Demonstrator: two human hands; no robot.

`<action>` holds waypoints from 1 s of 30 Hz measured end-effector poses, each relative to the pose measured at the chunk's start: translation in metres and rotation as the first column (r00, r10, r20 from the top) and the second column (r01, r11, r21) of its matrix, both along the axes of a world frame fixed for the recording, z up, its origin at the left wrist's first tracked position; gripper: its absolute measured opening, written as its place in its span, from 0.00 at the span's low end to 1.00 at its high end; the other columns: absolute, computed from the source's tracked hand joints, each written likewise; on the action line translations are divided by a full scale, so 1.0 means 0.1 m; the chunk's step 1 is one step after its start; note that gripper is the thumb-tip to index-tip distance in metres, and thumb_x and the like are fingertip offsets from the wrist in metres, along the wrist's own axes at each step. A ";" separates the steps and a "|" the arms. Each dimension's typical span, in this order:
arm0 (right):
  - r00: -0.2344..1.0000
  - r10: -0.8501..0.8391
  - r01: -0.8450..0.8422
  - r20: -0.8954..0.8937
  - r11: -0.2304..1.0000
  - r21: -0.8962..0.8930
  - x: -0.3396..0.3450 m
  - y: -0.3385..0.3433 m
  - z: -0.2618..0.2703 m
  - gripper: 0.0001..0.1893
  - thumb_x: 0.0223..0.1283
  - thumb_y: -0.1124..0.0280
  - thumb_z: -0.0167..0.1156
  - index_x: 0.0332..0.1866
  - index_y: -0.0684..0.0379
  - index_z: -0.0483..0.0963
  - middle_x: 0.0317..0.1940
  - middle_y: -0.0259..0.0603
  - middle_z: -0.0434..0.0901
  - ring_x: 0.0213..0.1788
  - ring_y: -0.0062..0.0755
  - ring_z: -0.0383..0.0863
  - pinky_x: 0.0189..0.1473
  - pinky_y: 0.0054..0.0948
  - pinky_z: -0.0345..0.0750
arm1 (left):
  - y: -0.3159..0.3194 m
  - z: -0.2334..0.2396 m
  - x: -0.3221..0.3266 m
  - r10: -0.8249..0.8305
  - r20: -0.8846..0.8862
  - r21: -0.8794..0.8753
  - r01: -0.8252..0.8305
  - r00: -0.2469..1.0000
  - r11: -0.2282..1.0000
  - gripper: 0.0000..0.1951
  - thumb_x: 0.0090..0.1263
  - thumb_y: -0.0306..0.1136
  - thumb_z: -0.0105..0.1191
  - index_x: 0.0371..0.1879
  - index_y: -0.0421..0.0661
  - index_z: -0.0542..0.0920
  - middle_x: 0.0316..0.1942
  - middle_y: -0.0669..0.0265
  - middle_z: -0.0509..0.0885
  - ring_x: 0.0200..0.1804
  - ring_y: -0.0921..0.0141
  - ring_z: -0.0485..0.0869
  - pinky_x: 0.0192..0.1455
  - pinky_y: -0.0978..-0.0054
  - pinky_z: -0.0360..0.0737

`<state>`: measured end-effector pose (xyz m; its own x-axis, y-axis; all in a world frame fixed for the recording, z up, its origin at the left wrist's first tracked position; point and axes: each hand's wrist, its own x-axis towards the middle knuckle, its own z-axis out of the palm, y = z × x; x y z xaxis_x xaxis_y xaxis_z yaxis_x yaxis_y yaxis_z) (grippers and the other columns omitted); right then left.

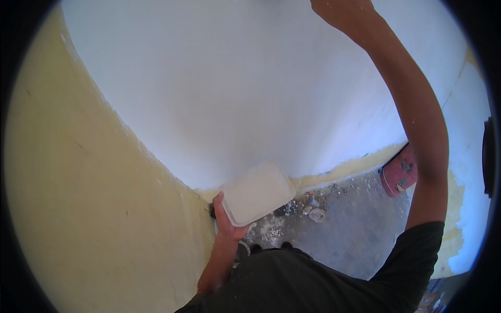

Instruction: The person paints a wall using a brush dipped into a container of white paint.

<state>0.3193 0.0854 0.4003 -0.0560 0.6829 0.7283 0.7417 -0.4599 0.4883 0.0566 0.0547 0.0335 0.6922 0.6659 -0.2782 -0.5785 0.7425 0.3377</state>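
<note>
My left hand point(228, 223) grips a pale rectangular plastic container or tray point(258, 193) by its near left edge, thumb on the rim. Its surface looks whitish; whether it is a lid or holds paint or plaster is unclear. Beyond it stands a wall coated white point(235, 98), meeting a yellow wall point(98, 195) on the left. My right arm reaches up across the white wall. Only the wrist and part of my right hand point(342, 9) show at the top edge; the fingers and anything in them are cut off.
A red container point(401, 172) with dark patches stands by the wall at right. The grey floor point(352, 219) is spattered white, with a crumpled clear plastic piece point(316, 214) near the wall's foot. A round rim point(243, 248) shows beside my left forearm. More wall, partly white over yellow, lies at far right.
</note>
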 end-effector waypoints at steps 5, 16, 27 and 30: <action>0.990 -0.027 0.022 0.139 0.999 0.031 0.34 0.10 -0.91 0.18 0.61 0.72 0.55 0.56 0.56 0.76 0.30 0.43 0.82 0.28 0.41 0.86 0.30 0.37 0.83 | -0.04 0.04 0.01 0.008 0.017 -0.001 -0.008 1.000 1.000 0.35 0.67 0.62 0.43 0.67 0.52 0.67 0.58 0.58 0.76 0.57 0.53 0.80 0.39 0.44 0.86; 0.895 -0.126 -0.135 -0.427 0.836 -0.531 0.25 -0.25 -3.01 0.08 0.59 0.73 0.55 0.36 0.61 0.80 0.27 0.46 0.84 0.30 0.42 0.87 0.30 0.37 0.83 | 0.00 0.02 0.01 -0.035 0.084 0.027 0.033 0.996 0.999 0.35 0.67 0.62 0.42 0.67 0.51 0.66 0.59 0.57 0.77 0.52 0.53 0.83 0.35 0.49 0.88; 0.996 0.080 -0.084 -0.026 0.947 -0.311 0.33 0.39 -0.39 0.08 0.60 0.70 0.56 0.39 0.60 0.80 0.38 0.46 0.84 0.39 0.46 0.85 0.41 0.41 0.82 | 0.01 0.07 -0.05 -0.001 0.047 0.057 -0.002 0.999 0.998 0.34 0.67 0.60 0.43 0.67 0.50 0.66 0.58 0.56 0.77 0.53 0.53 0.82 0.35 0.49 0.90; 0.986 -0.159 0.150 -0.047 0.976 -0.154 -0.29 -0.01 0.54 0.12 0.67 0.68 0.54 0.46 0.65 0.79 0.44 0.51 0.84 0.44 0.47 0.84 0.46 0.41 0.81 | -0.02 0.08 0.00 -0.019 0.069 0.049 0.016 0.997 0.999 0.34 0.67 0.60 0.44 0.67 0.50 0.66 0.59 0.57 0.77 0.55 0.54 0.81 0.36 0.47 0.88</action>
<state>0.2904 0.0845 0.4538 0.0989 0.7816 0.6159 0.6965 -0.4964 0.5181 0.0564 0.0525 0.0414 0.7202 0.6652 -0.1968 -0.5891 0.7363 0.3329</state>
